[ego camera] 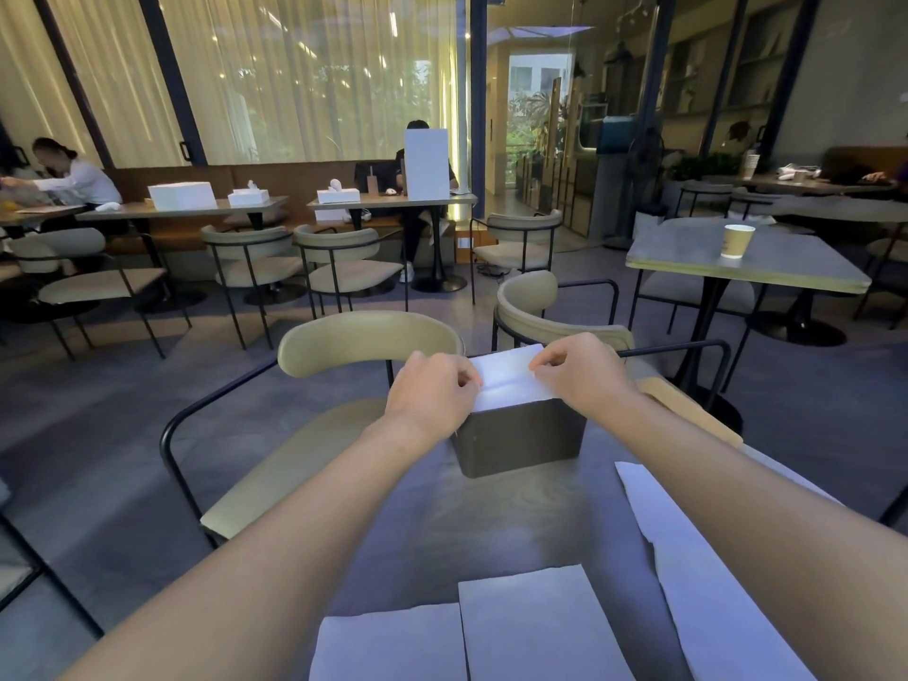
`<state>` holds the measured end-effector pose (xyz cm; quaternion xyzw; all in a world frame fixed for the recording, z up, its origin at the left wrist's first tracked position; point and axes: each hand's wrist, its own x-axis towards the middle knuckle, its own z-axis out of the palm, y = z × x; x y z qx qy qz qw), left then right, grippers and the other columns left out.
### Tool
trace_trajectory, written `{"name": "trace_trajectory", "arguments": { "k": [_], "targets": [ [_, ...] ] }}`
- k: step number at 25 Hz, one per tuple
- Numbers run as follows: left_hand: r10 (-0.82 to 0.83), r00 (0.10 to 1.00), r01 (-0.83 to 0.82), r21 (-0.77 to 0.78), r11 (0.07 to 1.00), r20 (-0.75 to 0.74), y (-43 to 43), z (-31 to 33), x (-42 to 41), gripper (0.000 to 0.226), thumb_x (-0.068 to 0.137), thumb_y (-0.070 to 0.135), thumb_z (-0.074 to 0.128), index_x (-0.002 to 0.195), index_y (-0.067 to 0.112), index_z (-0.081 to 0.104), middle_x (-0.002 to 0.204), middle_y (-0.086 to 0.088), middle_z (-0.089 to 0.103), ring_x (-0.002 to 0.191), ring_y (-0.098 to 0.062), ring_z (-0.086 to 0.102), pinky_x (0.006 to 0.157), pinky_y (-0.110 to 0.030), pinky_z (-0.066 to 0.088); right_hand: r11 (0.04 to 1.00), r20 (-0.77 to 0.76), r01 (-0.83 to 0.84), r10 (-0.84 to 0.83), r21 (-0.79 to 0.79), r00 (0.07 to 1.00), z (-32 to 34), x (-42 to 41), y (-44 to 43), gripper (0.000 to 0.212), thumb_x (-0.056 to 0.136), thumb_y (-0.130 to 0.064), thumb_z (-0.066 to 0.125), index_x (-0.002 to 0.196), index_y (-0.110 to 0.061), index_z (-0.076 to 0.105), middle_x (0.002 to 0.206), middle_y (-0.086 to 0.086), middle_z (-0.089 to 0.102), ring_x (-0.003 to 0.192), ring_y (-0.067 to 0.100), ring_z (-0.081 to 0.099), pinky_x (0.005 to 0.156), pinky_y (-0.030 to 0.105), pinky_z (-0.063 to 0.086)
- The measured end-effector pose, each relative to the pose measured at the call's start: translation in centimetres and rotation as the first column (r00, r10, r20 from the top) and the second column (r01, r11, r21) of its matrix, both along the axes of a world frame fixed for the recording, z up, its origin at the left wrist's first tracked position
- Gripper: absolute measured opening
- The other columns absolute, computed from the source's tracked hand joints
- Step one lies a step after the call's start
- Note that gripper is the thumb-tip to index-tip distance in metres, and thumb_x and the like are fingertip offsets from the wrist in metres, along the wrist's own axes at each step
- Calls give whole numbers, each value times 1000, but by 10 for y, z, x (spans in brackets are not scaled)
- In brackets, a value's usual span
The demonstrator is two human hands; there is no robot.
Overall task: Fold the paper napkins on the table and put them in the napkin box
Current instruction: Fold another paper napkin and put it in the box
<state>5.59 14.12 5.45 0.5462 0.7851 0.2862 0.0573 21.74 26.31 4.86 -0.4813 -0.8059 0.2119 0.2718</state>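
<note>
A dark napkin box (521,442) stands at the far end of my grey table (491,523). A folded white napkin (511,378) rests on top of the box, sticking up out of it. My left hand (432,393) pinches the napkin's left edge and my right hand (582,373) pinches its right edge, both directly over the box. Three unfolded white napkins lie flat near me: one at the front left (388,646), one at the front centre (540,626), and a long one (697,572) partly under my right forearm.
Two beige chairs with black frames (363,341) (540,312) stand just beyond the table's far edge. Another table with a paper cup (737,240) is at the right. People sit at tables along the back windows.
</note>
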Motion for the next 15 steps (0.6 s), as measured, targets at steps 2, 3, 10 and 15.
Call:
{"name": "trace_trajectory", "arguments": {
  "k": [2,3,10,15],
  "targets": [
    [-8,999,7,-8,1000,-35,0,-2,0,31,96,16,46,91,21,77,105,-2,63,112,-29,42,94,-36,46,1000,27,-7,7,17,1000,-1,0,-2,26,85,-12,56,87,-9,82,97,17,79,101,41,66,86,49,61],
    [-4,999,4,11,1000,-36,-1,-1,1,31,97,19,47,96,22,78,106,-2,56,110,-27,40,93,-32,42,1000,10,-10,10,20,1000,-1,1,-3,26,86,-13,59,82,-15,84,97,12,80,101,36,67,84,48,62],
    [-69,997,66,123,990,17,-13,12,27,22,98,28,53,91,27,74,99,2,68,108,-24,52,90,-37,48,1000,-143,2,-6,-29,990,13,45,-24,16,98,-19,67,99,-18,83,104,1,80,103,21,71,85,38,60],
    [-155,983,139,159,978,96,-14,17,79,16,95,29,63,89,22,76,86,6,76,93,-14,68,86,-36,56,996,-101,56,-63,-72,993,8,92,-42,18,96,-23,68,88,-18,84,93,3,83,83,18,71,66,30,56]
  ]
}}
